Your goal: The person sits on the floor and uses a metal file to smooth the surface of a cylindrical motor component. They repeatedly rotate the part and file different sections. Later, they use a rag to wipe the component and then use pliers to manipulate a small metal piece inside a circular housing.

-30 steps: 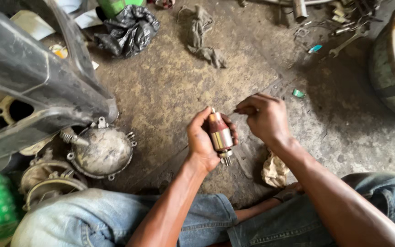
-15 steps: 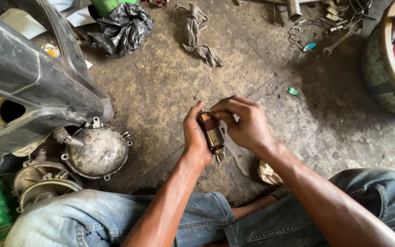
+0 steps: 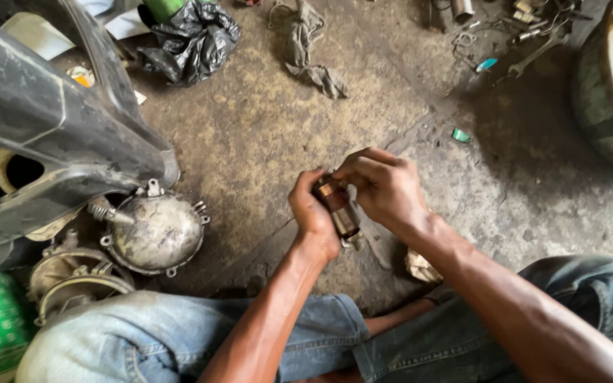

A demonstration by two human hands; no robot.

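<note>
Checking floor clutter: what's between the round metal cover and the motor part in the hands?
Head view: only bare stained concrete floor between the round metal cover and the motor part held in both hands.

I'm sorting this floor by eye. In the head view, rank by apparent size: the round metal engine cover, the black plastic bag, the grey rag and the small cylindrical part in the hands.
1. round metal engine cover
2. black plastic bag, close to the cover, and farther away, so unsure
3. grey rag
4. cylindrical part, held in the left hand, right hand at its top
</note>
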